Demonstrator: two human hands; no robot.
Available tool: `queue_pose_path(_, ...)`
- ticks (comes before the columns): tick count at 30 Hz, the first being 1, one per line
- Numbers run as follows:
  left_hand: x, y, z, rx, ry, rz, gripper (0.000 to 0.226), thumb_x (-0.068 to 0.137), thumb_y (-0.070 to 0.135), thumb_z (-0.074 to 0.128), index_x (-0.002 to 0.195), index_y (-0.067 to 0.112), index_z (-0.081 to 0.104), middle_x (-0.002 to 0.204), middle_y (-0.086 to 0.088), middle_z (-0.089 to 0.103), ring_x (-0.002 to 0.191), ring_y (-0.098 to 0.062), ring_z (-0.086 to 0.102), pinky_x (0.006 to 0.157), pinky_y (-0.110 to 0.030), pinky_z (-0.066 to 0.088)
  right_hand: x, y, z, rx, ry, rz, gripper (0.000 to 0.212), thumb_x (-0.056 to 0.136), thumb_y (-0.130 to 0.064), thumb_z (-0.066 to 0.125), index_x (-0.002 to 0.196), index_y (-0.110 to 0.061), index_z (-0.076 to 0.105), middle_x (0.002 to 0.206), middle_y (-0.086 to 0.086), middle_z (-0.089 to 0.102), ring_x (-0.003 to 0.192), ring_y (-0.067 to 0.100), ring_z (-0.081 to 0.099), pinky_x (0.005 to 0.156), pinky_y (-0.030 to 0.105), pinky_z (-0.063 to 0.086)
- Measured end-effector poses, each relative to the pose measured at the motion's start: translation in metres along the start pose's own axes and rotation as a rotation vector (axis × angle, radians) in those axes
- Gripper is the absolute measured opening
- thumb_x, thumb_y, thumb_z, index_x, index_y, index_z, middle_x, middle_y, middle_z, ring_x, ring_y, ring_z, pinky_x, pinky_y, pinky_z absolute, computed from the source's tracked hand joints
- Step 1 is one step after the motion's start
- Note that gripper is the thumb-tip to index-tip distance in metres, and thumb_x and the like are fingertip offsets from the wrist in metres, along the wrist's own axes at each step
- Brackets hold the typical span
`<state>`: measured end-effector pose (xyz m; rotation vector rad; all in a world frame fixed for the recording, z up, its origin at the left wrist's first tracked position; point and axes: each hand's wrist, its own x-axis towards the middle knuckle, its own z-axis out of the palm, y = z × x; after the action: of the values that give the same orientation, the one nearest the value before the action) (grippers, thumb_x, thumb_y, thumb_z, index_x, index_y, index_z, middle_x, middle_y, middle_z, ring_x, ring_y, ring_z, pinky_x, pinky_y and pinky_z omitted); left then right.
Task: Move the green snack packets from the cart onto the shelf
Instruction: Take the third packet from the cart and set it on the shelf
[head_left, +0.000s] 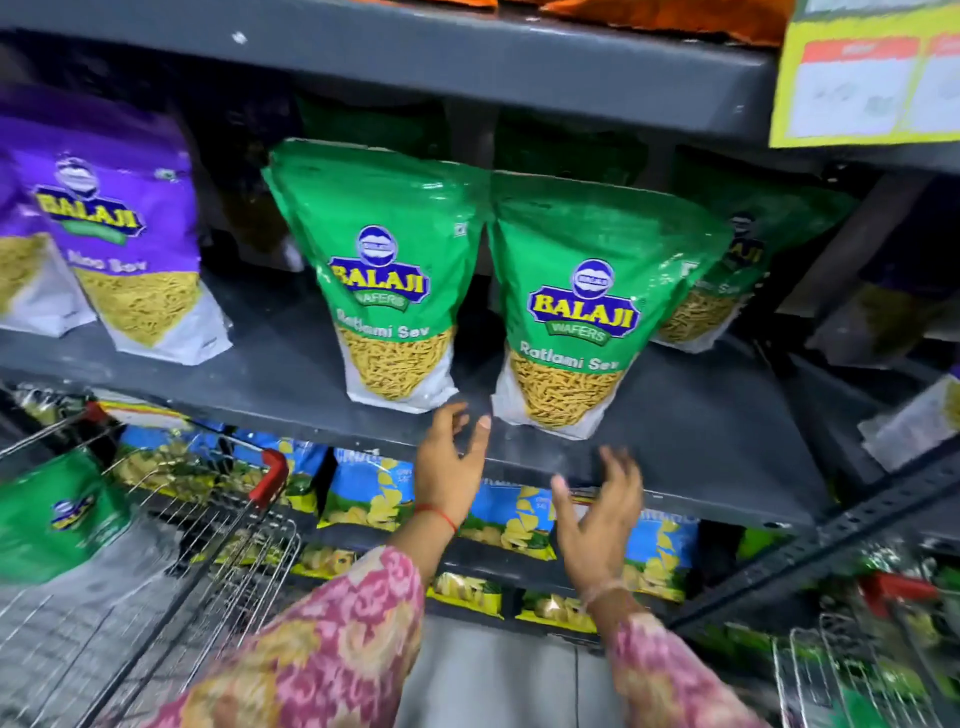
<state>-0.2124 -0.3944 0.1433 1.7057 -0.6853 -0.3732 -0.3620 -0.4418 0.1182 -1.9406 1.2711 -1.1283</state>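
2 empty, open hands (451, 467) (597, 512) are hovering below the shelf (701, 431); the remaining green Ratlami Sev packet (57, 514) is lying in the cart (218, 525), lower left, nearer the left hand.

Two green packets (379, 270) (582, 312) on the shelf (701, 441) read "BALAJI WAFERS" and "Ratlami Sev", while a purple packet (124, 234) to their left reads "BALAJI" and "Aloo Sev".
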Motion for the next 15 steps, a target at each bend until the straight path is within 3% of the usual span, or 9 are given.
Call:
queue_pose_path(3, -0.013, -0.022, -0.051, 0.053, 0.236, -0.011, 0.022, 0.084, 0.022, 0.06, 0.102, 0.009, 0.056, 0.098, -0.012, 0.066, 0.089, -0.019, 0.06, 0.079, -0.027, 0.046, -0.045, -0.019, 0.035, -0.126, -0.255, -0.207, 0.063, 0.085, -0.064, 0.028, 0.118, -0.013, 0.045, 0.129, 0.025, 0.046, 0.122, 0.025, 0.031, 0.098, 0.04, 0.027)
queue_pose_path(6, -0.008, -0.039, -0.121, 0.031, 0.459, -0.076, 0.017, 0.082, 0.011, 0.062, 0.095, 0.0, 0.056, 0.087, -0.018, 0.063, 0.079, -0.026, 0.059, 0.077, -0.027, 0.045, -0.058, -0.07, 0.086, -0.116, -0.453, -0.413, 0.057, 0.086, -0.061, 0.029, 0.115, -0.016, 0.045, 0.127, 0.023, 0.051, 0.118, 0.023, 0.034, 0.094, 0.038, 0.028)
queue_pose_path(8, -0.001, -0.053, -0.176, 0.044, 0.591, -0.136, 0.022, 0.082, 0.015, 0.062, 0.095, -0.001, 0.055, 0.087, -0.022, 0.063, 0.077, -0.027, 0.058, 0.074, -0.031, 0.044, -0.063, -0.112, 0.125, -0.05, -0.542, -0.528, 0.054, 0.087, -0.059, 0.03, 0.115, -0.015, 0.044, 0.125, 0.024, 0.052, 0.117, 0.023, 0.034, 0.095, 0.038, 0.027)
queue_pose_path(12, -0.001, -0.097, -0.276, 0.093, 0.795, -0.343, 0.041, 0.082, 0.016, 0.063, 0.115, -0.003, 0.048, 0.116, -0.025, 0.06, 0.106, -0.035, 0.057, 0.087, -0.033, 0.04, -0.083, -0.185, 0.206, 0.028, -0.703, -0.622, 0.055, 0.082, -0.052, 0.044, 0.114, -0.007, 0.05, 0.126, 0.027, 0.049, 0.119, 0.032, 0.042, 0.098, 0.044, 0.039)
queue_pose_path(15, -0.014, -0.139, -0.332, 0.079, 0.849, -0.525, 0.056, 0.079, 0.015, 0.067, 0.125, -0.002, 0.04, 0.129, -0.025, 0.051, 0.116, -0.036, 0.05, 0.086, -0.029, 0.037, -0.107, -0.214, 0.263, 0.036, -0.843, -0.632, 0.064, 0.083, -0.056, 0.039, 0.114, -0.002, 0.051, 0.126, 0.03, 0.047, 0.119, 0.038, 0.045, 0.1, 0.041, 0.036)
